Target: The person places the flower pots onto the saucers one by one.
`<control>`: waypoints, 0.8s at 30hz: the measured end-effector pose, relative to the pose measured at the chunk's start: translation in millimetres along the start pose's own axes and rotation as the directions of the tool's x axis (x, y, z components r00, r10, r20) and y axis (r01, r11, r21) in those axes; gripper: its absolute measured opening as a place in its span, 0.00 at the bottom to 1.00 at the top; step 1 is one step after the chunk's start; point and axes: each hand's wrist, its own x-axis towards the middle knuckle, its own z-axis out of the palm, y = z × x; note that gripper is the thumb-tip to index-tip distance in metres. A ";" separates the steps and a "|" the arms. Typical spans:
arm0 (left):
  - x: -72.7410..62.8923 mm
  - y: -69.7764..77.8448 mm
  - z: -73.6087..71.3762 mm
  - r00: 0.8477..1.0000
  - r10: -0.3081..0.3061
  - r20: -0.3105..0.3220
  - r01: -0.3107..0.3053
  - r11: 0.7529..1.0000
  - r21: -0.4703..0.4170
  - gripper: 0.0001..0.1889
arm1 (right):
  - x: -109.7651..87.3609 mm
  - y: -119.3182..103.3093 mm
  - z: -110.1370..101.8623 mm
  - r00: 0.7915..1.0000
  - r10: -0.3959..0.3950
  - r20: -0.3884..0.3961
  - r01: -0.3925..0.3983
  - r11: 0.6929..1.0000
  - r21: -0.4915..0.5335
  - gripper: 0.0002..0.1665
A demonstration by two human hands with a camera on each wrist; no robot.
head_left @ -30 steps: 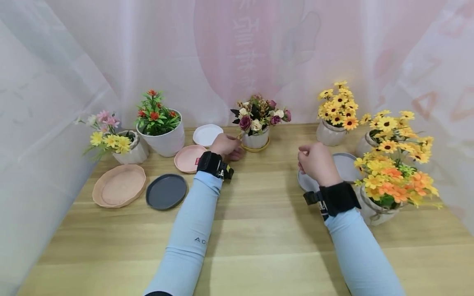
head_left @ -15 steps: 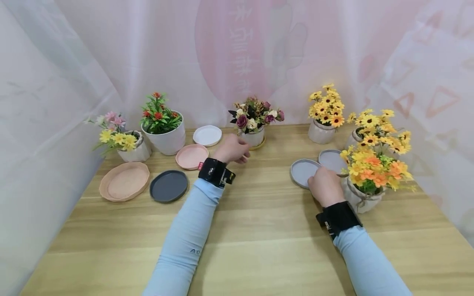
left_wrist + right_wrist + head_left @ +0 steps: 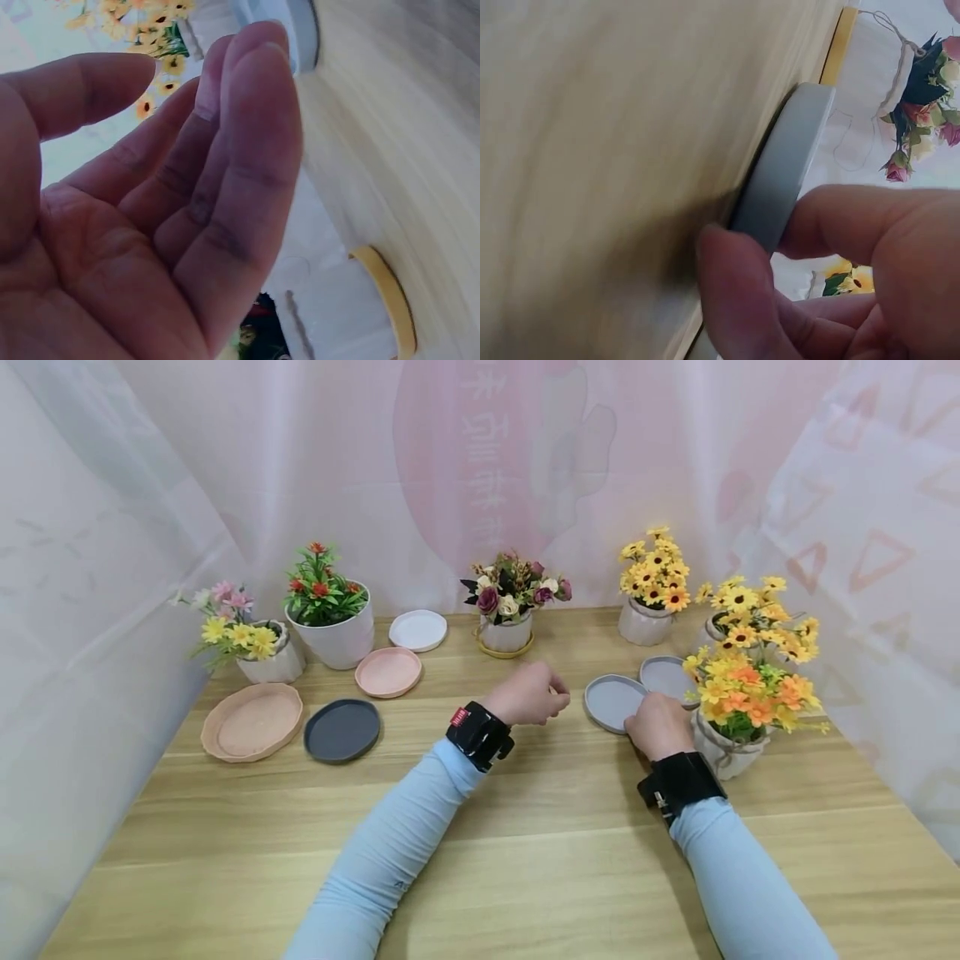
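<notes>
My right hand [image 3: 660,727] is at the near right rim of a round light-grey plant saucer [image 3: 611,700]. In the right wrist view, thumb and finger pinch the raised rim of this saucer [image 3: 791,154], which lies low at the tabletop. My left hand [image 3: 528,693] hovers over the middle of the table, left of that saucer. Its fingers are loosely bent and hold nothing, as the left wrist view shows. Behind it, a white pot of purple and cream roses [image 3: 506,631] stands on a yellow saucer [image 3: 517,652]. A second grey saucer [image 3: 665,675] lies just behind the pinched one.
Several pots of yellow flowers [image 3: 652,577] line the right side; one with orange blooms [image 3: 750,697] stands close by my right hand. At left are white [image 3: 417,631], pink [image 3: 387,672], dark-grey [image 3: 342,731] and tan saucers [image 3: 252,722], a red-flowered pot [image 3: 337,639] and another pot [image 3: 273,658].
My left hand has moved right and nearer, away from the rose pot. My right hand has come down from above the grey saucer to its near rim and pinches it.
</notes>
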 end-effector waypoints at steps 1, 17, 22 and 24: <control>0.8 -0.9 1.2 1.000 -0.001 -0.002 0.001 1.000 0.014 0.13 | 0.9 -0.2 0.6 1.000 0.003 0.001 -0.003 1.000 0.005 0.16; 15.8 -23.6 -7.2 0.986 -0.166 -0.020 0.160 0.972 -0.171 0.18 | 18.1 -14.4 2.6 0.998 0.060 -0.028 -0.050 0.962 0.270 0.25; 26.2 -35.9 -10.8 0.983 -0.162 -0.081 0.134 0.951 -0.280 0.22 | 36.7 -26.7 -1.4 0.994 0.080 -0.070 -0.051 0.939 0.340 0.26; 31.7 -38.3 -11.4 0.983 -0.147 -0.109 0.108 0.946 -0.304 0.24 | 46.7 -32.2 -3.0 0.993 0.083 -0.081 -0.048 0.930 0.363 0.26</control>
